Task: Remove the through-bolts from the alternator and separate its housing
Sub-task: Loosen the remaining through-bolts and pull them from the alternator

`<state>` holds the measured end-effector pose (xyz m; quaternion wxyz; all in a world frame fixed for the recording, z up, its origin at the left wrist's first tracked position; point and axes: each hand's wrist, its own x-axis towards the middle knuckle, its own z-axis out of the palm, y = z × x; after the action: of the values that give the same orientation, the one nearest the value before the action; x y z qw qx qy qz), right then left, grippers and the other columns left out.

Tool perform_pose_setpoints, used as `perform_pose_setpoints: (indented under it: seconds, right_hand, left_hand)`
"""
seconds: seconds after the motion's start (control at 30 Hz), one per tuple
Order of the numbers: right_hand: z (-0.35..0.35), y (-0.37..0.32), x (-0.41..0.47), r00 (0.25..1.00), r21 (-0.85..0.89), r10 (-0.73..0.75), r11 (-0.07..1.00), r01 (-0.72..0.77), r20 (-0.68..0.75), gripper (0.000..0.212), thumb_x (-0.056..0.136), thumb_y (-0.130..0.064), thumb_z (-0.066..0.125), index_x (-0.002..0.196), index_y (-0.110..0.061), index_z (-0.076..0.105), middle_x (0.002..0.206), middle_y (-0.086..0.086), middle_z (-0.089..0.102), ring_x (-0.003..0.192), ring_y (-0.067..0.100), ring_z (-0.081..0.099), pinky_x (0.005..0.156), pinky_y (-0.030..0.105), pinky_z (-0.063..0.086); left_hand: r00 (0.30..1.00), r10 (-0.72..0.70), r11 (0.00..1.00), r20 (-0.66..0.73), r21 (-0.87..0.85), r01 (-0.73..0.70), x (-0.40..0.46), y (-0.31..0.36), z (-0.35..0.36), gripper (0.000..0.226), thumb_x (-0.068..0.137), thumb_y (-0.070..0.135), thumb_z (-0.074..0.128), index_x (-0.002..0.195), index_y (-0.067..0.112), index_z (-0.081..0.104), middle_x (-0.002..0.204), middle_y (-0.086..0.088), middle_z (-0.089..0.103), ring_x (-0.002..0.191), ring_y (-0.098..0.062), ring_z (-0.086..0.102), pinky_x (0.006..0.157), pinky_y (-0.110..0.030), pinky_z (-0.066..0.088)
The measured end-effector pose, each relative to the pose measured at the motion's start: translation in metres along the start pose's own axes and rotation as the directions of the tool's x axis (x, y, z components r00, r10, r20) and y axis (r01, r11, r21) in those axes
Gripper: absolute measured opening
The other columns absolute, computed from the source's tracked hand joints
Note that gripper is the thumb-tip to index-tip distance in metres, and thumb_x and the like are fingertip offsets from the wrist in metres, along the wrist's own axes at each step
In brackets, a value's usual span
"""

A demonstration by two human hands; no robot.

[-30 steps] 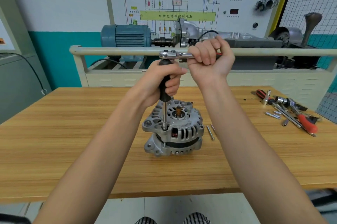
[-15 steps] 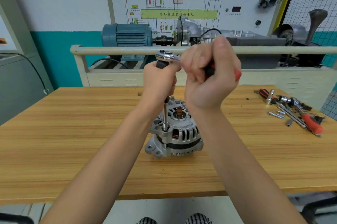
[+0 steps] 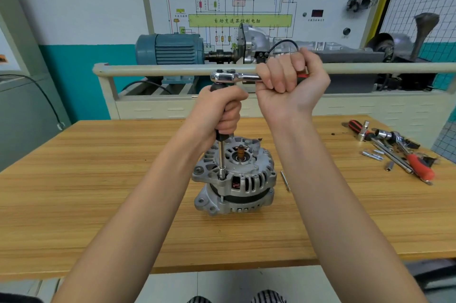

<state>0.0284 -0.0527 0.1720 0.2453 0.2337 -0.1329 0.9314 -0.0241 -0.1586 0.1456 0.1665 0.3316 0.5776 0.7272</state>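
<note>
1. Loosening a through-bolt (image 3: 221, 197), a person's left hand (image 3: 220, 109) is wrapped tight around the black extension driver (image 3: 221, 138) while the right hand (image 3: 291, 83) is clenched on the ratchet (image 3: 228, 77) handle, above the alternator (image 3: 235, 175) standing mid-worktop (image 3: 98, 191).
2. Done well, the step calls for a plumb driver, its socket fully seated, and short, level strokes so the unclamped housing does not twist.
3. Compared with half a second earlier, the handle has swung away, pointing right again; a freed bolt (image 3: 285, 180) lies beside the alternator as before.
</note>
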Motion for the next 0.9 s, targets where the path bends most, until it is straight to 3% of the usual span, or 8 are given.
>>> perform_pose_setpoints:
  seconds: [0.13, 0.27, 0.33, 0.43, 0.57, 0.7, 0.8, 0.9]
  right_hand:
    - [0.01, 0.016, -0.028, 0.948, -0.252, -0.225, 0.926, 0.28, 0.225, 0.05, 0.096, -0.011, 0.034, 0.046, -0.015, 0.038, 0.034, -0.005, 0.025, 0.033, 0.011, 0.019, 0.042, 0.025, 0.02]
    - [0.014, 0.032, -0.045, 0.804, -0.396, -0.393, 0.719, 0.571, 0.446, 0.033, 0.09, -0.004, 0.032, 0.062, -0.019, 0.042, 0.037, -0.008, 0.031, 0.035, 0.011, 0.022, 0.045, 0.027, 0.021]
    - [0.012, 0.028, -0.041, 0.822, -0.395, -0.367, 0.742, 0.541, 0.435, 0.035, 0.091, -0.006, 0.032, 0.059, -0.018, 0.04, 0.036, -0.008, 0.03, 0.035, 0.012, 0.02, 0.045, 0.027, 0.02]
    - [0.009, 0.012, -0.024, 0.938, -0.312, -0.212, 0.903, 0.295, 0.274, 0.05, 0.095, -0.013, 0.035, 0.045, -0.016, 0.037, 0.034, -0.006, 0.026, 0.033, 0.011, 0.019, 0.042, 0.024, 0.021]
    - [0.0, -0.003, 0.003, 0.997, -0.016, 0.08, 0.997, -0.08, 0.005, 0.057, 0.097, -0.016, 0.035, 0.04, -0.017, 0.034, 0.032, -0.005, 0.021, 0.029, 0.01, 0.019, 0.038, 0.019, 0.019]
    - [-0.006, -0.005, 0.009, 0.993, 0.132, 0.115, 0.985, -0.11, -0.03, 0.055, 0.096, -0.016, 0.034, 0.041, -0.016, 0.034, 0.031, -0.005, 0.021, 0.027, 0.011, 0.02, 0.037, 0.019, 0.018]
    - [-0.002, -0.001, -0.004, 1.0, 0.017, -0.005, 1.0, 0.005, 0.007, 0.055, 0.097, -0.015, 0.031, 0.042, -0.016, 0.035, 0.033, -0.004, 0.022, 0.03, 0.011, 0.019, 0.038, 0.019, 0.02]
    - [0.005, 0.01, -0.022, 0.975, -0.196, -0.174, 0.96, 0.2, 0.138, 0.055, 0.098, -0.013, 0.03, 0.043, -0.017, 0.036, 0.034, -0.005, 0.023, 0.033, 0.01, 0.019, 0.041, 0.023, 0.022]
  left_hand:
    - [0.95, 0.103, 0.994, -0.296, 0.058, -0.09, 0.0, -0.005, 0.01, 0.052, 0.085, -0.001, 0.052, 0.044, 0.023, 0.031, 0.037, 0.007, 0.026, 0.031, -0.01, 0.018, 0.038, -0.014, 0.018]
    - [0.932, 0.164, 0.986, -0.323, 0.092, -0.142, 0.0, -0.01, 0.013, 0.052, 0.082, -0.005, 0.05, 0.042, 0.024, 0.033, 0.037, 0.008, 0.026, 0.032, -0.009, 0.019, 0.036, -0.014, 0.019]
    - [0.962, 0.151, 0.988, -0.228, 0.072, -0.138, -0.001, -0.009, 0.007, 0.055, 0.082, -0.004, 0.053, 0.039, 0.025, 0.036, 0.037, 0.008, 0.027, 0.033, -0.009, 0.02, 0.037, -0.015, 0.019]
    - [0.996, 0.091, 0.996, 0.027, -0.004, -0.091, -0.001, -0.003, -0.008, 0.042, 0.079, 0.006, 0.059, 0.044, 0.021, 0.04, 0.039, 0.004, 0.03, 0.033, -0.011, 0.022, 0.038, -0.017, 0.023]
    - [0.929, -0.018, 0.996, 0.369, -0.077, 0.051, 0.001, 0.003, -0.018, 0.035, 0.073, 0.015, 0.061, 0.044, 0.018, 0.041, 0.037, 0.005, 0.032, 0.03, -0.006, 0.026, 0.035, -0.016, 0.025]
    - [0.952, -0.043, 0.999, 0.303, -0.015, 0.05, 0.001, 0.001, -0.008, 0.046, 0.08, 0.012, 0.054, 0.039, 0.02, 0.033, 0.033, 0.007, 0.025, 0.027, -0.005, 0.018, 0.034, -0.012, 0.017]
    - [0.989, 0.008, 1.0, 0.149, -0.002, -0.007, -0.001, -0.001, -0.005, 0.051, 0.086, 0.008, 0.053, 0.041, 0.021, 0.031, 0.035, 0.007, 0.024, 0.028, -0.007, 0.016, 0.035, -0.012, 0.017]
    - [0.992, 0.047, 0.998, -0.115, 0.045, -0.042, -0.002, -0.004, 0.002, 0.051, 0.089, 0.002, 0.051, 0.047, 0.021, 0.029, 0.037, 0.006, 0.023, 0.031, -0.009, 0.015, 0.038, -0.014, 0.016]
